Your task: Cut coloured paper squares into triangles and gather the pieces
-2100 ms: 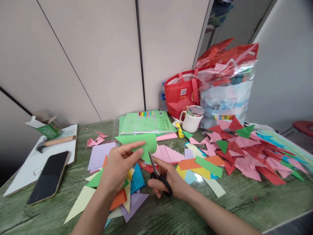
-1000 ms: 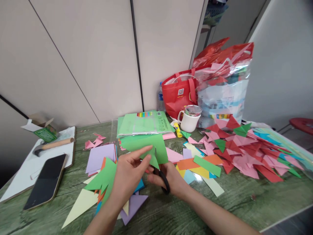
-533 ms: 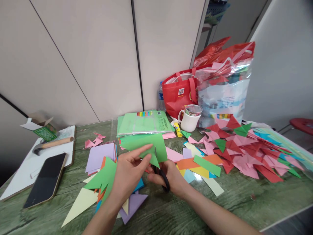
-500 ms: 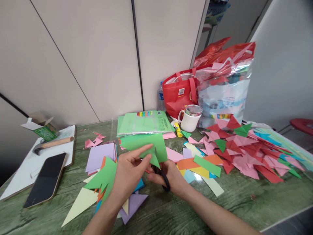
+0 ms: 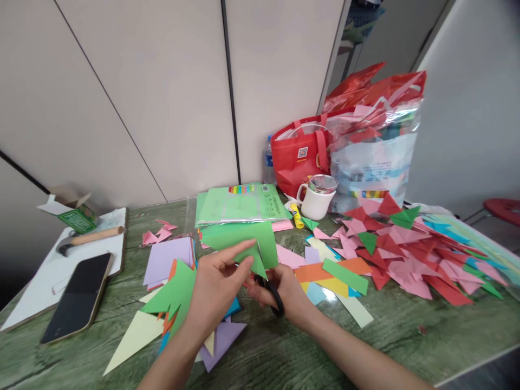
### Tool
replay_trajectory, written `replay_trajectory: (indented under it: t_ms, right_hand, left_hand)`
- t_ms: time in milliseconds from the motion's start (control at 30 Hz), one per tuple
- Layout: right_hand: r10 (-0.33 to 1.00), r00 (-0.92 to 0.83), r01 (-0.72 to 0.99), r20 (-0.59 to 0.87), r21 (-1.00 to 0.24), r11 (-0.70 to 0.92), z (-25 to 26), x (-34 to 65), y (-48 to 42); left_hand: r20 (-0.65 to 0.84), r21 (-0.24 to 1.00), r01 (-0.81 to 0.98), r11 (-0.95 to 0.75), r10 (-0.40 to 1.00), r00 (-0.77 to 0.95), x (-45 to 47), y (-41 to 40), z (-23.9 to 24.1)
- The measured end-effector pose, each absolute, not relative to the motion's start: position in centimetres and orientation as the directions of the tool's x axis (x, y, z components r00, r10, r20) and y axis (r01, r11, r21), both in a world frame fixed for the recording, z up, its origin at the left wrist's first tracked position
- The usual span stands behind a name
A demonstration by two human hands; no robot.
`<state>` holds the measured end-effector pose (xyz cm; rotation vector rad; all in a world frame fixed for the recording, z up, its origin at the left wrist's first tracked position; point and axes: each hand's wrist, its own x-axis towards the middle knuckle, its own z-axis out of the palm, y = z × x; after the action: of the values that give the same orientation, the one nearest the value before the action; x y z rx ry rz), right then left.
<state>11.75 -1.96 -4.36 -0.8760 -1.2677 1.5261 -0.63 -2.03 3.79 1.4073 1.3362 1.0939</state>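
Pinching green paper (image 5: pixel 268 244), the left hand (image 5: pixel 215 283) may be risking a nick — black-handled scissors (image 5: pixel 278 301), gripped by the right hand (image 5: pixel 291 294), are sitting close.

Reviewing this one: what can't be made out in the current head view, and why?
All in the head view:
Scissors: blades mostly hidden by the green paper.
Left hand: lower fingers mostly hidden behind the hand itself.
Bottle: right side covered by the red tote bag.
Red stool: cut off by the right edge.
Plastic bag: print too small and blurred to read.
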Motion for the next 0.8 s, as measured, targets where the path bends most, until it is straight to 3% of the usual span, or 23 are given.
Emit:
replay_trajectory:
  t_ms: [600,800]
  right_hand:
    - [0.95,-0.311,-0.157,-0.01,-0.986,-0.062,-4.66,11.88,-1.98]
    - [0.942,-0.335,-0.121,-0.032,-0.99,-0.076,-4.57,11.93,-2.24]
  left_hand:
    - [0.008,0.967,0.253,-0.024,0.998,0.062,-0.68,-2.35,4.04]
    - [0.089,0.961,0.26,-0.09,0.996,0.014,-1.07,-2.11,4.09]
